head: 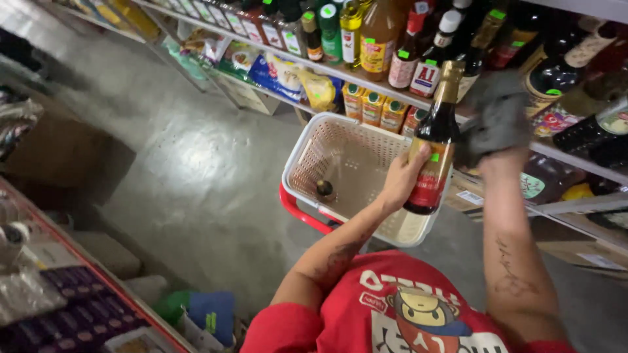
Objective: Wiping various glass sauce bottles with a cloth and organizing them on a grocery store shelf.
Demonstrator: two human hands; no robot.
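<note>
My left hand [400, 178] grips a dark sauce bottle [437, 124] with a gold cap and a red and yellow label, holding it upright over the right side of a cream plastic basket [307, 147]. My right hand [500, 160] is closed on a grey cloth [498, 116], which is pressed against the right side of the bottle's upper body. The cloth hides most of that hand's fingers. A small dark round object [324, 189] lies on the basket's floor. The basket has a red handle [297, 212].
A metal shelf [392, 91] along the top holds several bottles of sauces and oils, with packets and small cartons below. A lower shelf with packaged goods [72, 307] runs along the bottom left. Grey concrete floor [196, 170] lies between them, with cardboard boxes at the left.
</note>
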